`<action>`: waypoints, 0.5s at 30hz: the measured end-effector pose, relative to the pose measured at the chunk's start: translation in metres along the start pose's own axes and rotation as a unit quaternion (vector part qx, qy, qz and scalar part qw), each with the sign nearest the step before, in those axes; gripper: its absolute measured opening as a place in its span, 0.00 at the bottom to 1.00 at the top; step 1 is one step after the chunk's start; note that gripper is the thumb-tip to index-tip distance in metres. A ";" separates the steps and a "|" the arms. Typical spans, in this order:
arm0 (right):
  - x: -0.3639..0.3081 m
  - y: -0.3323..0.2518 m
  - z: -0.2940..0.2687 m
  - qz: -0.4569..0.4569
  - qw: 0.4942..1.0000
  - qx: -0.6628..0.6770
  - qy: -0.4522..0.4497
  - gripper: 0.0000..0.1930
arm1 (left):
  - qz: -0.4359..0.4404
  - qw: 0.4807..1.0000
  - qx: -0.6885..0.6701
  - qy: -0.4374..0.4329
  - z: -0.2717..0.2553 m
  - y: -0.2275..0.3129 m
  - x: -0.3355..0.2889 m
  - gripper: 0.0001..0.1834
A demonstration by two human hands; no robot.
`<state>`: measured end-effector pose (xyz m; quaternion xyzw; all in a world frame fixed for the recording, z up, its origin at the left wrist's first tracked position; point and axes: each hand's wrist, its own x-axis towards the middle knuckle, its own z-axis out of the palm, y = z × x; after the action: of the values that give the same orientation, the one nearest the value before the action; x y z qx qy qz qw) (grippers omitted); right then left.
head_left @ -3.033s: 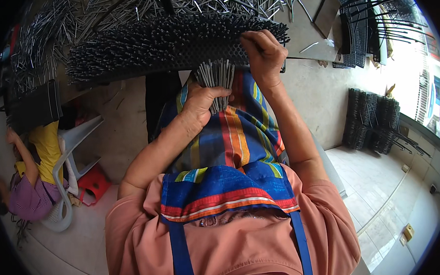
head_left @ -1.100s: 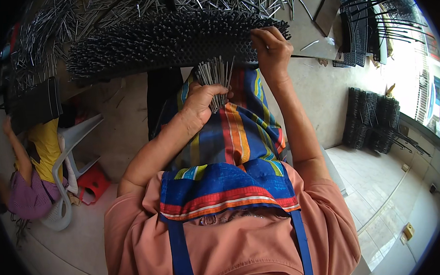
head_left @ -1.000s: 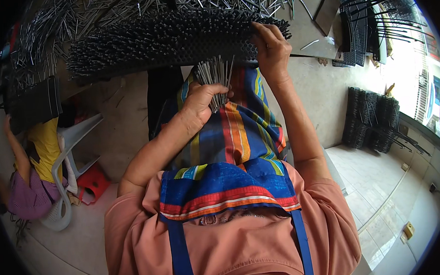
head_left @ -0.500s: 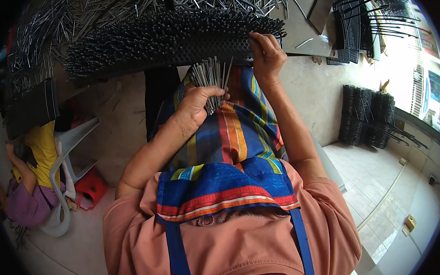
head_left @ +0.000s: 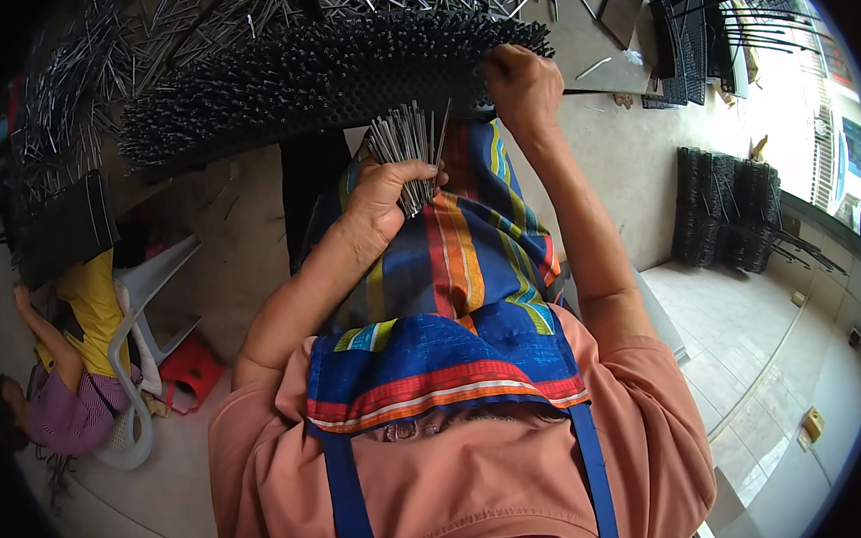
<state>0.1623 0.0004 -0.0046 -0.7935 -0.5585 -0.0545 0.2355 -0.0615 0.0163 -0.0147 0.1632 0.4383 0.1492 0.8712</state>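
Observation:
My left hand [head_left: 380,194] is closed around a bundle of thin grey metal rods [head_left: 401,139], held roughly upright above my striped apron [head_left: 469,257]. Just beyond it lies a long black board [head_left: 396,84] full of small holes. Many dark rods [head_left: 274,77] stand densely in its far part, while a strip of bare holes shows along the near side. At the board's right end my right hand [head_left: 528,90] is closed, fingertips pinched together close to the holes. Whatever those fingertips hold is hidden or too small to name.
Loose metal rods [head_left: 194,33] lie heaped behind the board. To the right are black mesh racks [head_left: 677,42] and dark wire-like bundles [head_left: 724,210] on the floor. At left, another person in a purple top [head_left: 78,414] sits by a white plastic chair [head_left: 130,382] and a red container [head_left: 192,369].
My right hand has moved slightly forward, its fingers turning down toward the board. The left hand keeps its grip on the rods. The whole view has shifted a little.

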 end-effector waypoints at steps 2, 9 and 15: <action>-0.006 -0.005 -0.010 0.062 0.997 0.024 -0.038 0.09 | 0.005 1.000 0.003 -0.001 -0.001 0.001 -0.001 0.15; -0.040 -0.045 -0.016 0.324 0.729 0.505 -0.331 0.05 | 0.040 0.999 0.007 -0.018 0.004 0.001 -0.009 0.18; -0.028 -0.055 -0.008 0.306 0.732 0.559 -0.240 0.02 | 0.071 0.995 0.001 0.065 -0.022 0.002 -0.018 0.13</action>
<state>0.1030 -0.0124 0.0103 -0.6338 -0.2531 0.5348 0.4982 -0.0898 0.0143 -0.0133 0.1844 0.4812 0.2207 0.8281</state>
